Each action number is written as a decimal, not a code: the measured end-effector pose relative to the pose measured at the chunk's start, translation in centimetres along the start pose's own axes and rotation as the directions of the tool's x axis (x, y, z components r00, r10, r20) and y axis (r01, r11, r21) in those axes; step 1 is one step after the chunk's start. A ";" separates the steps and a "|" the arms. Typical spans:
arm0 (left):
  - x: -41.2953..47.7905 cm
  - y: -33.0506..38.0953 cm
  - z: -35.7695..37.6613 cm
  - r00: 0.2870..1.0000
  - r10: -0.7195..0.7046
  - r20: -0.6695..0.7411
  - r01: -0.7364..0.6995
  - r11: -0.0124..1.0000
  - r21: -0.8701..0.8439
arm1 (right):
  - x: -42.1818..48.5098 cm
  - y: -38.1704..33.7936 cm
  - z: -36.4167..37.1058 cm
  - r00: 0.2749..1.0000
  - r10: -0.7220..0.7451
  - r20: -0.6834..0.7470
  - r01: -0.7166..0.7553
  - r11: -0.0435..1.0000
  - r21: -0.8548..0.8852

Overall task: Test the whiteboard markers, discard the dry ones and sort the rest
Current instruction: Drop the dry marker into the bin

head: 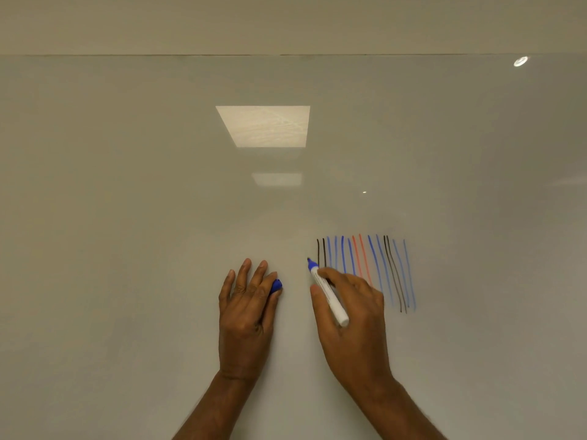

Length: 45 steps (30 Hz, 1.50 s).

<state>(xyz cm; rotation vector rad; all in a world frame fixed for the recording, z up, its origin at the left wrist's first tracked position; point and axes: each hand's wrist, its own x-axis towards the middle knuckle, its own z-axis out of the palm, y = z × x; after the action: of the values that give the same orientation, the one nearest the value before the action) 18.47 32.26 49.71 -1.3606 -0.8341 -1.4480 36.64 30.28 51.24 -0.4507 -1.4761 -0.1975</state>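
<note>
Head view, right hand (352,315) gripping marker (327,293)

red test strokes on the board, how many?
2. Both red strokes stand side by side mid-cluster among the test lines, blue either side. Their lower ends pass behind the right hand; no others visible, though it may hide some.

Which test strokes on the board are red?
The two red strokes in the middle of the row, just above the right hand. Every other stroke is blue or black.
</note>
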 end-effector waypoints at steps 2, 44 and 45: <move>0.0 0.0 0.0 1.000 -0.001 0.000 0.001 1.000 0.008 | 1.5 -0.6 0.5 1.000 0.021 0.007 -0.021 0.999 0.025; -0.4 13.2 -12.3 0.219 -0.559 0.800 0.708 -0.473 -0.524 | -11.4 -7.0 -6.5 0.916 0.259 0.305 -0.385 0.779 0.495; -0.6 13.4 -12.4 0.213 -0.553 0.806 0.713 -0.476 -0.515 | -11.5 -7.0 -6.5 0.917 0.264 0.300 -0.387 0.776 0.498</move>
<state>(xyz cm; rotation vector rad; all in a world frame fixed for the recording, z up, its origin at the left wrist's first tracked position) 26.84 16.58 45.66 -1.8393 -0.9559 -3.5882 38.64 19.65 40.88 -0.2526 -1.5557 0.5689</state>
